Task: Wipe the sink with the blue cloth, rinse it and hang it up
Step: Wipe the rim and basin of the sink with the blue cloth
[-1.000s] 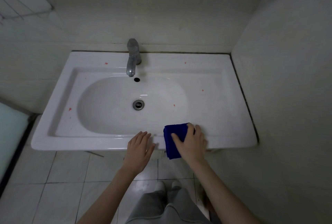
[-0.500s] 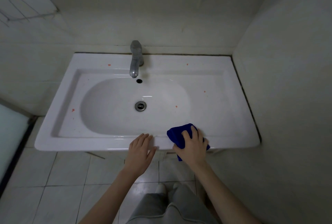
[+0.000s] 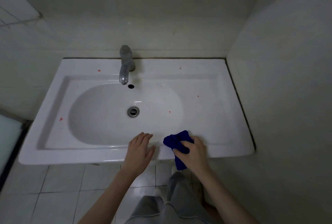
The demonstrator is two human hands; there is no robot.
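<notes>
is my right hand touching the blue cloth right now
Touching. The head view shows the right hand closed over the bunched blue cloth at the sink's front rim, fingers wrapping it.

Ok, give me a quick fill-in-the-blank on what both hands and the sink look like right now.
1. The blue cloth is gripped by the ____ hand.
2. The left hand rests flat on the sink's ____ rim.
3. The small spots scattered on the sink are ____ in colour.
4. No water runs from the ____.

Missing words: right; front; red; faucet

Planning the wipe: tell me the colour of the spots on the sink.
Reddish-pink spots dot the white sink, seen in the head view.
</notes>
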